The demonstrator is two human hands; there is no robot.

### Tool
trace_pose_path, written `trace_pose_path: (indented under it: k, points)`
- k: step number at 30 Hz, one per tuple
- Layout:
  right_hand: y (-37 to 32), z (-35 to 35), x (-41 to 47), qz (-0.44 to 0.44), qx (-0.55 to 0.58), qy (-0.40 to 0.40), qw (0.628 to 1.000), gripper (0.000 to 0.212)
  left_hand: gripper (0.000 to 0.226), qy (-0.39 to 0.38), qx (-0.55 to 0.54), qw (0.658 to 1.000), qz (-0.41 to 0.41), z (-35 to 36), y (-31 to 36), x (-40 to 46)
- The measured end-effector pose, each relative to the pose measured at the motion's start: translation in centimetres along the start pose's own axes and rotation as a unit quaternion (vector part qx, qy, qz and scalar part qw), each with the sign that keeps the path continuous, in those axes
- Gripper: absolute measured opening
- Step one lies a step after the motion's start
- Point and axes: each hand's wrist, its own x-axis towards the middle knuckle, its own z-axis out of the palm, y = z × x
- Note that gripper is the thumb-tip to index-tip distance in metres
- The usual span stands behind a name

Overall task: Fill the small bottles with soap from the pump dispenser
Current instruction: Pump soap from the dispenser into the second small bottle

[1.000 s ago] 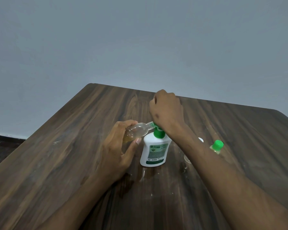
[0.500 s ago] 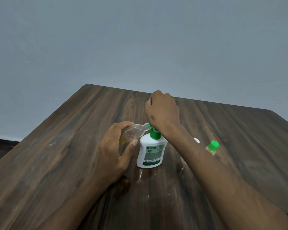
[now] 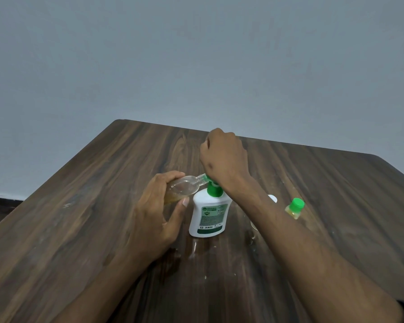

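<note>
Dispenser (image 3: 208,213) stood mid-bench (image 3: 79,217). The right hand (image 3: 224,159), fist curled, covered its green pump. The left hand (image 3: 156,213) gripped a tilted clear bottle (image 3: 184,187), mouth at the spout. A green-capped bottle (image 3: 294,208) stood well right.

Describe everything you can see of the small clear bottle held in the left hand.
The small clear plastic bottle is uncapped and rounded, with a short threaded neck. It lies tilted almost on its side, held above the dark wooden table, its mouth against the green spout of the white pump dispenser. A little amber soap pools at its lower end; most of it looks empty. The left hand grips its base between fingers and thumb. The right hand rests on the pump, not on the bottle.
</note>
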Motion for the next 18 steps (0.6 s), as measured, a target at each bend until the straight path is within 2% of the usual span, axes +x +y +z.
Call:
trace_pose_path:
  k: [13,18]
  points:
    - [-0.19,-0.22,0.24,-0.013,-0.014,0.004,1.0,0.023,0.042,-0.007,-0.006,1.0,-0.011,-0.01,-0.11,-0.09]
    - [0.06,0.06,0.02,0.01,-0.006,-0.004,1.0,0.025,0.04,-0.012,-0.005,1.0,-0.013,0.08,-0.25,-0.16]
